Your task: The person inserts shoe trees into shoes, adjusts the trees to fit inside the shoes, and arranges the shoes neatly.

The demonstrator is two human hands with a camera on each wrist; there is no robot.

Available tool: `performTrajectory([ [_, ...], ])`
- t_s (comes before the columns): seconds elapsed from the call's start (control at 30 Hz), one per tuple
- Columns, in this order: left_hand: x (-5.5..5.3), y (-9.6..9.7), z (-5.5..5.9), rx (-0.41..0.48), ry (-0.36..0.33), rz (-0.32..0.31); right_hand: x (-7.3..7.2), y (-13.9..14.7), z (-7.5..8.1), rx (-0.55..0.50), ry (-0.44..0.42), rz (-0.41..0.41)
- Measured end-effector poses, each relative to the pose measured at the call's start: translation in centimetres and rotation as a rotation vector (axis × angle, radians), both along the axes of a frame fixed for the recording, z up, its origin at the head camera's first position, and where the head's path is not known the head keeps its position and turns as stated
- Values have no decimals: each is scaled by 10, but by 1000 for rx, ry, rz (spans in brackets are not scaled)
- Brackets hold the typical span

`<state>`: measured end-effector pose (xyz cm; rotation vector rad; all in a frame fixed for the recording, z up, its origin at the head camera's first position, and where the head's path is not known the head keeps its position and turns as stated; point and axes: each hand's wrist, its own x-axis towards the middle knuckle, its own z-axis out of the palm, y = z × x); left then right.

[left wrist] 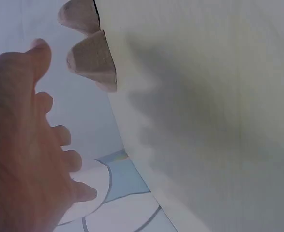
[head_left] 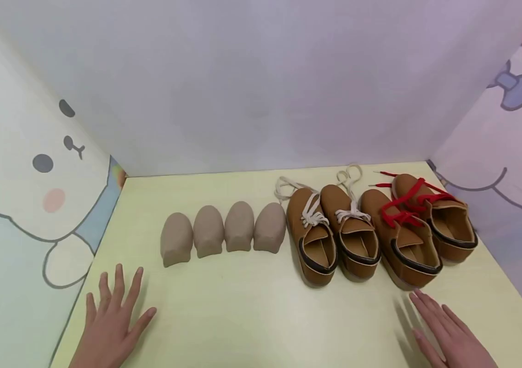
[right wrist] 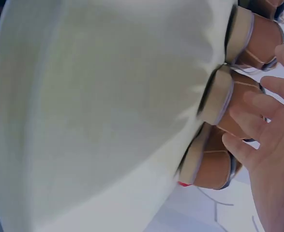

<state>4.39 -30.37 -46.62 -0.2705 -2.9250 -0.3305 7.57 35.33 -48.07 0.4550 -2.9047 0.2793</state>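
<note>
My left hand [head_left: 111, 322], fingers spread, hovers over the near left of the table and holds nothing. Beyond it stands a row of several grey-brown, toe-shaped moulded shoe inserts [head_left: 208, 231]; two show in the left wrist view, the nearer insert [left wrist: 92, 58] past the thumb. At the near right is my right hand [head_left: 449, 329], fingers extended and empty, just in front of a brown shoe with red laces [head_left: 403, 245]. Its red-laced mate [head_left: 449, 225] lies behind. Left of these are two brown shoes with white laces [head_left: 313, 237] [head_left: 353, 232], heels toward me.
The pale yellow table [head_left: 242, 317] meets a plain white back wall [head_left: 261, 92]. Side walls with cartoon drawings [head_left: 26, 153] stand close on the left and right. Loose white lace ends [head_left: 288, 184] trail behind the white-laced shoes.
</note>
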Motion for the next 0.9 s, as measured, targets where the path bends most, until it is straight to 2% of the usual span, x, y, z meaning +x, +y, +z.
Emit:
performTrajectory([
  [0.1,-3,9,6,-2,49,-5,-3,-4,12,-49,54,17],
  [0.23,-10,23,11,8,158,-35,-8,-8,25,-107,111,59],
  [0.43,-26,45,15,58,321,-115,-28,-19,44,-82,151,133],
  [0.53,-38,55,17,70,340,-149,-41,-29,52,-93,188,186],
  [0.67,-51,70,20,66,338,-188,-62,-45,59,-160,286,288],
  [0.77,-62,84,23,63,347,-241,-79,-59,65,-195,343,361],
  [0.9,-78,103,26,49,369,-324,-102,-76,71,-190,339,413],
])
